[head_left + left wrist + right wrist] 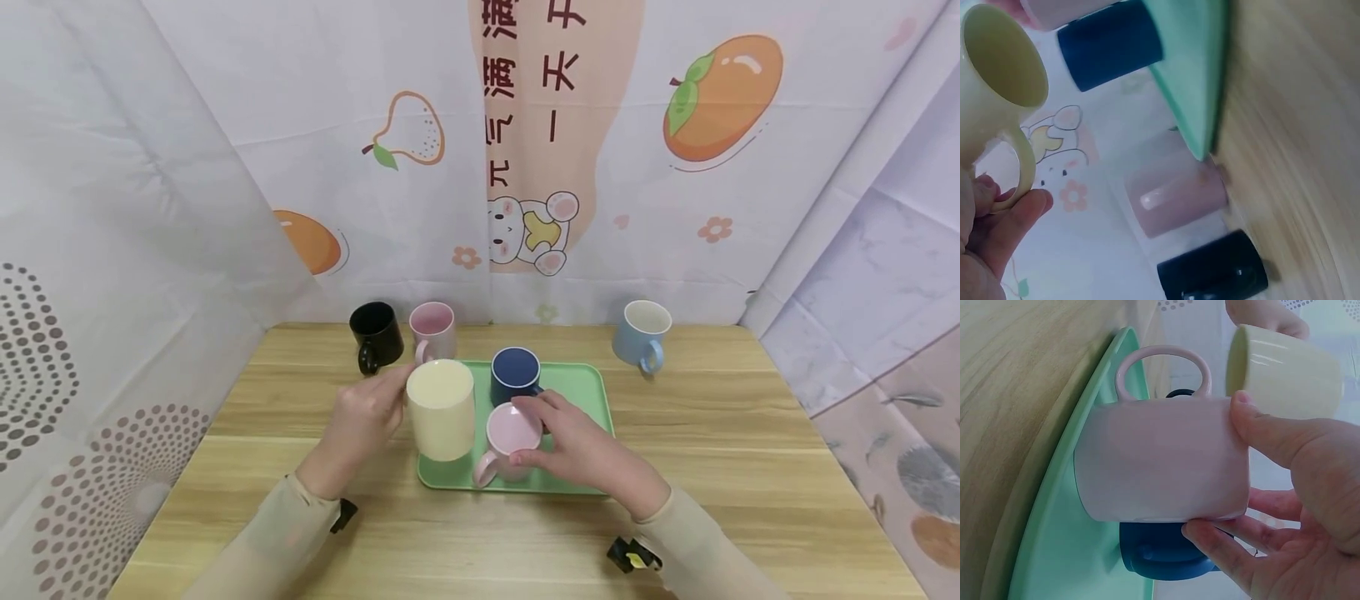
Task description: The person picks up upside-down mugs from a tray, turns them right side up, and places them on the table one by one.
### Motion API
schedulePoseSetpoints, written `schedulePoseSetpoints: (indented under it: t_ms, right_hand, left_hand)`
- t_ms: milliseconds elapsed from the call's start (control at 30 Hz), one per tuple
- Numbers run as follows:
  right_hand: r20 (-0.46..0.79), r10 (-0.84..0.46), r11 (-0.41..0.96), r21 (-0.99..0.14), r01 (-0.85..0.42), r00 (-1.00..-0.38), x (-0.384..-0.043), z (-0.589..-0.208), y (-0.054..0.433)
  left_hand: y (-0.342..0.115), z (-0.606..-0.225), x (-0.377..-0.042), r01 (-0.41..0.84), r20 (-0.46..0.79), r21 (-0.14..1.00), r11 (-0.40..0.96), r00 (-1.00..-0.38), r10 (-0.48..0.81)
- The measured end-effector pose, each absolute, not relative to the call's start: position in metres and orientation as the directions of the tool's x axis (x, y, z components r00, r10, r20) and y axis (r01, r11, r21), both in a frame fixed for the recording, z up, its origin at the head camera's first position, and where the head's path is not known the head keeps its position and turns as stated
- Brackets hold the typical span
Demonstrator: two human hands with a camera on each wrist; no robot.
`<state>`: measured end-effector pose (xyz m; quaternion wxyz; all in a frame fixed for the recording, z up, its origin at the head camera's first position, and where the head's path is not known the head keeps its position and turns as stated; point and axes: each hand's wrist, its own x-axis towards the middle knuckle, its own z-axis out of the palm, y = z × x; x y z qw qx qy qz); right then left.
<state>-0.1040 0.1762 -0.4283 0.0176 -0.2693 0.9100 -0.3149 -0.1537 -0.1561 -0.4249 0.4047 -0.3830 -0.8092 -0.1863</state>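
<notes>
My left hand point(367, 417) pinches the handle of a pale yellow mug point(442, 417). The mug is upside down, raised above the tray's left part, its mouth facing the table in both wrist views. With thumb and fingers on either side near the rim, my right hand point(581, 446) grips a pink mug point(1160, 462). This mug is upright at the front of the green tray point(592, 400), its handle pointing front-left. Just behind it on the tray stands a dark blue mug point(516, 371), partly hidden in the right wrist view.
A black mug point(377, 333) and another pink mug point(435, 327) stand at the back left of the wooden table point(712, 467). A light blue mug point(641, 333) stands at the back right. Behind them hangs a printed curtain point(300, 150).
</notes>
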Motion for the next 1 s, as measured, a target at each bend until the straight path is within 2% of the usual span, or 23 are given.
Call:
schedulePoseSetpoints:
  t_ms: [167, 467, 700, 867, 1000]
  right_hand:
    - [0.144, -0.505, 0.656, -0.576, -0.487, -0.851, -0.104, -0.429, 0.176]
    - [0.145, -0.499, 0.657, -0.579, -0.482, -0.855, -0.104, -0.429, 0.176]
    - [0.133, -0.479, 0.656, -0.603, -0.454, -0.868, -0.104, -0.43, 0.177]
    - [0.135, -0.482, 0.645, -0.614, -0.455, -0.866, -0.106, -0.43, 0.176]
    - [0.132, -0.487, 0.641, -0.618, -0.456, -0.863, -0.107, -0.431, 0.175]
  left_hand:
    - [-0.153, -0.426, -0.159, 0.747, 0.806, 0.128, 0.653, -0.462, 0.37]
    - [-0.138, -0.429, -0.171, 0.655, 0.714, 0.442, 0.613, -0.67, 0.201]
    - [-0.128, -0.428, -0.179, 0.505, 0.529, 0.722, 0.473, -0.843, 0.092]
    - [-0.124, -0.431, -0.182, 0.405, 0.419, 0.839, 0.362, -0.907, 0.043]
    - [-0.119, -0.435, -0.179, 0.295, 0.29, 0.942, 0.161, -0.956, 0.055]
